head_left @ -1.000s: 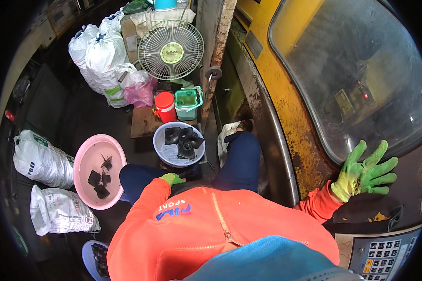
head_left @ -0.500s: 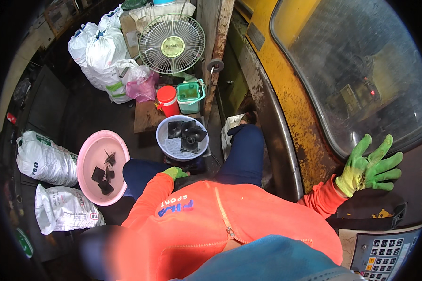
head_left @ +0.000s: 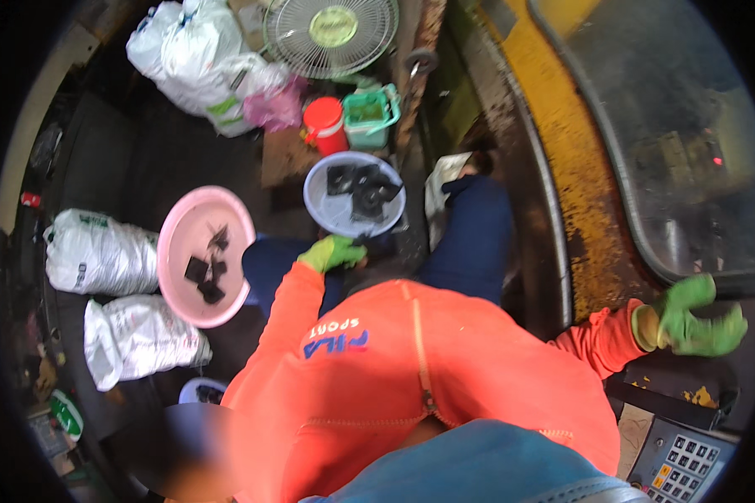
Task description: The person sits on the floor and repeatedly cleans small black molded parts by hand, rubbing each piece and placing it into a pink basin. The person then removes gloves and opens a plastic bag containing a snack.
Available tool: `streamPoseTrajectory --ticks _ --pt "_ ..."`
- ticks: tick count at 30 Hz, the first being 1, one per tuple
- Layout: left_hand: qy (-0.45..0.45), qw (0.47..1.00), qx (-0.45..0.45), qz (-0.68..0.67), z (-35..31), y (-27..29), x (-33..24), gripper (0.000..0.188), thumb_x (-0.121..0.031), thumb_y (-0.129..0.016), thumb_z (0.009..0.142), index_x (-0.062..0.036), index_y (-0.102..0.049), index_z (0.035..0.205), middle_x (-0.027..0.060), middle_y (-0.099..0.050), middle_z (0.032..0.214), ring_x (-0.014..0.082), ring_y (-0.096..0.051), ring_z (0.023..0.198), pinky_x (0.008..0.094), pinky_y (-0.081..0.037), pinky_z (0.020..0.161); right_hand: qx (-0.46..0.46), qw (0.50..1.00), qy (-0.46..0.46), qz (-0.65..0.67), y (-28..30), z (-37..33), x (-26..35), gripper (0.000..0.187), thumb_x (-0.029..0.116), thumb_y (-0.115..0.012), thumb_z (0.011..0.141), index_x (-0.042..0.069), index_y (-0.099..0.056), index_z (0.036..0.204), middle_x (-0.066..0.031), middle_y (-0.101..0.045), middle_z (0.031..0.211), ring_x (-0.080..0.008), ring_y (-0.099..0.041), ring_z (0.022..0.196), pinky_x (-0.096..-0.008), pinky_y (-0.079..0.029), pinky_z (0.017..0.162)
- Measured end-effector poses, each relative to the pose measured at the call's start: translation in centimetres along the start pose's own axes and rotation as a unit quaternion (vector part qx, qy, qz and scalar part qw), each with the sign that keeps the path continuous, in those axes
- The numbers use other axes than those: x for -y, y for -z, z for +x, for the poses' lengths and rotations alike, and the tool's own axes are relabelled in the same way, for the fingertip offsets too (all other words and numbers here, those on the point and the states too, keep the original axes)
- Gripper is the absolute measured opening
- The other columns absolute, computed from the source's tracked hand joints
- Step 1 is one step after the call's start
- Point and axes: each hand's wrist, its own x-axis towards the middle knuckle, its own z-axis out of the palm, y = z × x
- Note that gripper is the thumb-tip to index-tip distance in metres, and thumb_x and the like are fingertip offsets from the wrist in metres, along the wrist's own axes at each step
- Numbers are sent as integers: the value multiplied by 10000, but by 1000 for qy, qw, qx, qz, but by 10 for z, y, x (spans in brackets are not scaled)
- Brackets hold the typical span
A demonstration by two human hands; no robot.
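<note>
Right hand (head_left: 698,318): gloved in green, released, fingers spread and slightly curved, nothing visible in the grasp. It is beside the lower edge of the machine door (head_left: 591,168); blur prevents telling whether the palm touches it. When bearing on the door, apply the flat of the palm rather than the fingertips, and hold the fingers clear of the edge and of the gap beside the frame.

Left hand (head_left: 332,251): gloved in green, fingers pointing inward, at the inner side of the left thigh. The fingertips run into shadow, so it cannot be told whether they grasp anything. For a steady posture, rest this hand well away from the machine while the other arm is extended.

Just beyond the left hand, a blue basket (head_left: 313,201) contains several black parts (head_left: 366,189) with square outlines, lying overlapped. Lift such parts singly by the rim; thin edges are likely to catch on one another.

To the left of the left thigh, a pink basin (head_left: 168,251) contains further black pieces (head_left: 210,281), some thin and spiky. White sacks (head_left: 101,256) lie beyond it.

At lower right, a keypad (head_left: 688,461) sits below the right forearm. Guard against brushing the keys with the sleeve.
</note>
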Motion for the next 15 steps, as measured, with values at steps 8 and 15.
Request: streamPoseTrajectory --ticks 8,15 --pt "-201 889 -14 -411 -23 32 -98 305 -269 -530 948 1 -662 1003 -23 -425 577 88 -378 516 245 -307 522 414 558 -349 629 9 -90 176 400 231 -462 968 -51 -528 1244 -161 -616 1195 -253 -604 1039 -353 -473 925" --pt "-351 930 -94 60 12 33 -137 212 -199 -540 903 -70 -680 996 33 -578 814 136 -543 763 288 -427 678 526 -148 -463 698 15 -154 323 416 316 -601 941 -6 -592 1204 -113 -656 1105 -179 -626 986 -292 -503 820"
